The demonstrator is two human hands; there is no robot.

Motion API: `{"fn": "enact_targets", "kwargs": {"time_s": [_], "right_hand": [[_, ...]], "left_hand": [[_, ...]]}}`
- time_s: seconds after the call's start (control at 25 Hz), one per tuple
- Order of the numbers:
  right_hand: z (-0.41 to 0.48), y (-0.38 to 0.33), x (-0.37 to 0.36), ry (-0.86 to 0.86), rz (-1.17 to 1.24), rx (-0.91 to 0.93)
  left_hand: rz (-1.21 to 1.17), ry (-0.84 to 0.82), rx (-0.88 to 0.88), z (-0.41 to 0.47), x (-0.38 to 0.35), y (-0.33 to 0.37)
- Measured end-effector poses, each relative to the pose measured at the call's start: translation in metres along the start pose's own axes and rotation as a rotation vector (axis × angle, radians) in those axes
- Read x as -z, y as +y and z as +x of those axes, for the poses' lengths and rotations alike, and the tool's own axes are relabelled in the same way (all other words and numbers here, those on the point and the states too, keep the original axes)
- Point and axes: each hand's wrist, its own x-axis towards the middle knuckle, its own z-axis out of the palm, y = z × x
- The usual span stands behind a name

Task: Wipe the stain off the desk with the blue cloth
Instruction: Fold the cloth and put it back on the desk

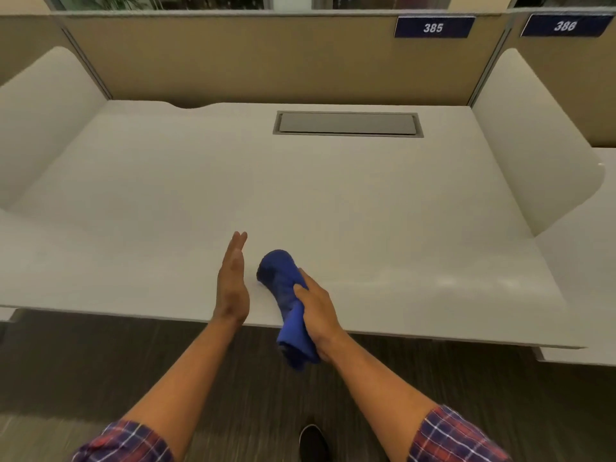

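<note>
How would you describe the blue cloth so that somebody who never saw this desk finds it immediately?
Start at the white desk below the sign 385 and go to its near edge, at the middle. The right hand grips a bunched blue cloth there, its far end on the desktop. Nothing else on the desk is blue.

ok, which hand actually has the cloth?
The right hand. It is closed around the bunched blue cloth, whose front end is at the desk near its front edge. The left hand is open and flat, edge-on beside the cloth, holding nothing.
</note>
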Motion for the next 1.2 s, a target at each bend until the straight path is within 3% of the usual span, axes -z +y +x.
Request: {"fn": "enact_targets", "kwargs": {"time_s": [0.16,0.32,0.44,0.56,0.72,0.84,1.08,1.2], "right_hand": [[-0.004,-0.029,0.013,0.065,0.464,-0.136],[-0.003,-0.062,0.033,0.157,0.636,-0.134],[-0.005,-0.080,0.052,0.176,0.713,-0.087],[-0.004,-0.093,0.074,0.196,0.718,-0.051],[0.011,-0.105,0.121,0.180,0.659,0.080],[0.025,-0.115,0.161,0.175,0.573,0.108],[0.059,-0.119,0.244,0.215,0.386,-0.018],[0.074,-0.116,0.291,0.070,0.376,-0.020]], "left_hand": [[-0.001,-0.051,-0.128,-0.040,0.009,0.024],[0.186,-0.264,-0.290,-0.072,-0.016,0.058],[0.271,-0.292,-0.386,-0.079,-0.051,0.079],[0.218,-0.173,-0.470,-0.068,-0.081,0.098],[0.164,-0.119,-0.413,-0.036,-0.112,0.127],[0.173,-0.134,-0.372,-0.005,-0.140,0.145],[0.151,-0.279,-0.203,0.030,-0.204,0.184],[0.077,-0.298,-0.143,0.041,-0.232,0.205]]}}
